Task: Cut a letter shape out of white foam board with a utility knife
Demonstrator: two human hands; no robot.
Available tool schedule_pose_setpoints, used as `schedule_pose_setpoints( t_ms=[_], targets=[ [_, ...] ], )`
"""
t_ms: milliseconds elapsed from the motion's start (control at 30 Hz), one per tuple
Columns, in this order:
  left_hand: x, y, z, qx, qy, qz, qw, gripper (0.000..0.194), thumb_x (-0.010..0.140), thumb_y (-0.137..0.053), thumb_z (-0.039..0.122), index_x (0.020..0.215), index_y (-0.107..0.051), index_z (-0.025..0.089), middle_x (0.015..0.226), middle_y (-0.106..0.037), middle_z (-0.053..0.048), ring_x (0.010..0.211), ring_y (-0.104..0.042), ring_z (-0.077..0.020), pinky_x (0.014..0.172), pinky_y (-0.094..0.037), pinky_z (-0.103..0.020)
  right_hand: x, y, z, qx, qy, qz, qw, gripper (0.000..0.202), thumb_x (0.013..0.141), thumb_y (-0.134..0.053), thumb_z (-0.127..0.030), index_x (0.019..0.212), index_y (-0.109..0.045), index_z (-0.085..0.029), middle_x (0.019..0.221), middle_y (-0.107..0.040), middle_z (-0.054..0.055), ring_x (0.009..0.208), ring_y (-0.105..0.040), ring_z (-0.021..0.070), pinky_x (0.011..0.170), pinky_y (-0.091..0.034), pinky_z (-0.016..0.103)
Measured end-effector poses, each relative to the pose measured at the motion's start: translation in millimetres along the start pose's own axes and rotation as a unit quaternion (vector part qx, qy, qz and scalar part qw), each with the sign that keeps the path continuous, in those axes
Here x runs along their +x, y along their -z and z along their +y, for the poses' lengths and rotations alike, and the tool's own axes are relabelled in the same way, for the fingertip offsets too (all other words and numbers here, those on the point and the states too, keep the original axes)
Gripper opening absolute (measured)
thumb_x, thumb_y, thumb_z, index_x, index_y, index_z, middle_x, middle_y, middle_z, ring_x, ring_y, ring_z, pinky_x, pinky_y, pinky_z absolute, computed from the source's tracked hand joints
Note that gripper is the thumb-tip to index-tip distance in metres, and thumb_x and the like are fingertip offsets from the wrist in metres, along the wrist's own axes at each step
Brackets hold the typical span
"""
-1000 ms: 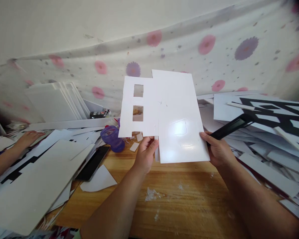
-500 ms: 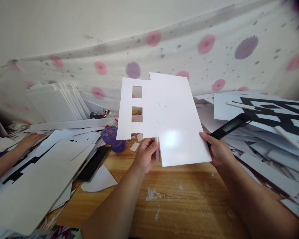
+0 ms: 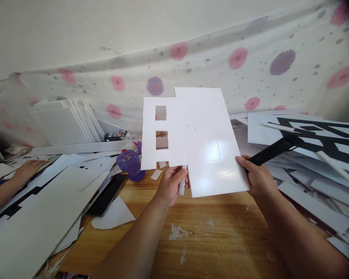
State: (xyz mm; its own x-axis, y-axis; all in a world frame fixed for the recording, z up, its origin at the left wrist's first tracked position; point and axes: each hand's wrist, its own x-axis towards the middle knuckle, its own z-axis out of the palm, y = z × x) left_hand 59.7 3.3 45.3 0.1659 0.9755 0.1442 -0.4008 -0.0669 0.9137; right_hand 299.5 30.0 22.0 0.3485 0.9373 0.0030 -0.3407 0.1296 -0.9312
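Observation:
A white foam board (image 3: 205, 116) is held up above the table. Square window holes are cut in its left part, and a rectangular outline shows in the glare at lower right. My left hand (image 3: 172, 185) pinches its lower edge, where a narrow white strip (image 3: 182, 186) hangs down between thumb and fingers. At the lower right edge, my right hand (image 3: 257, 176) grips the board with its thumb and fingers. That same hand holds a long black tool, which looks like a utility knife (image 3: 272, 151), pointing up and right; its blade cannot be made out.
Another person's hand (image 3: 30, 170) rests on sheets at far left. A black phone (image 3: 106, 195), a white offcut (image 3: 114, 215) and a purple plastic container (image 3: 130, 164) lie left of my hands. Foam boards (image 3: 61, 120) lean at the wall; cut pieces (image 3: 317, 201) pile up at right.
The board has tilted a little and shifted slightly down in view. The black tool has turned so its grey face no longer shows. Both hands keep their hold.

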Motion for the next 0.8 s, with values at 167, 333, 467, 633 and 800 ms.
schedule_pose_setpoints(
  t_ms=[167,333,467,633,800],
  targets=[
    [0,0.6,-5,-0.005,-0.037,0.047,0.998,0.031,0.069,-0.078,0.04,0.083,-0.064,0.018,0.062,-0.057,0.004,0.05,-0.051,-0.0074,0.047,-0.042,-0.018,-4,-7,3,0.08,-0.073,0.04,0.993,0.025,0.053,-0.082,-0.027,0.071,-0.066,-0.023,0.061,-0.065,-0.001,0.053,-0.06,0.0149,0.052,-0.053,0.03],
    [2,0.7,-11,-0.012,-0.088,0.073,0.993,0.032,0.068,-0.08,0.039,0.09,-0.066,0.021,0.083,-0.066,0.0,0.077,-0.061,-0.0125,0.071,-0.049,-0.025,-9,-13,6,0.086,-0.099,0.047,0.99,0.026,0.053,-0.081,-0.027,0.073,-0.065,-0.022,0.063,-0.066,0.0,0.054,-0.061,0.0171,0.051,-0.054,0.032],
    [2,2.3,-14,-0.01,-0.11,0.082,0.991,0.03,0.069,-0.079,0.041,0.088,-0.065,0.022,0.08,-0.066,0.0,0.076,-0.061,-0.0127,0.071,-0.048,-0.025,-12,-15,9,0.088,-0.099,0.05,0.99,0.028,0.054,-0.081,-0.028,0.075,-0.063,-0.022,0.064,-0.065,-0.001,0.056,-0.061,0.0162,0.052,-0.053,0.03],
    [3,4.9,-12,0.011,-0.13,0.076,0.989,0.033,0.067,-0.08,0.045,0.084,-0.065,0.021,0.077,-0.064,0.0,0.07,-0.059,-0.0119,0.068,-0.048,-0.026,-13,-16,11,0.101,-0.129,0.04,0.986,0.028,0.055,-0.081,-0.028,0.075,-0.062,-0.022,0.064,-0.064,-0.001,0.055,-0.06,0.0166,0.049,-0.05,0.03],
    [5,10.8,-17,0.065,-0.176,0.083,0.979,0.026,0.075,-0.075,0.043,0.086,-0.066,0.022,0.078,-0.066,0.0,0.071,-0.061,-0.0126,0.069,-0.05,-0.028,-13,-17,10,0.111,-0.156,0.044,0.98,0.03,0.051,-0.082,-0.027,0.073,-0.063,-0.021,0.064,-0.065,0.0,0.052,-0.058,0.0166,0.047,-0.048,0.03]
  ],
)
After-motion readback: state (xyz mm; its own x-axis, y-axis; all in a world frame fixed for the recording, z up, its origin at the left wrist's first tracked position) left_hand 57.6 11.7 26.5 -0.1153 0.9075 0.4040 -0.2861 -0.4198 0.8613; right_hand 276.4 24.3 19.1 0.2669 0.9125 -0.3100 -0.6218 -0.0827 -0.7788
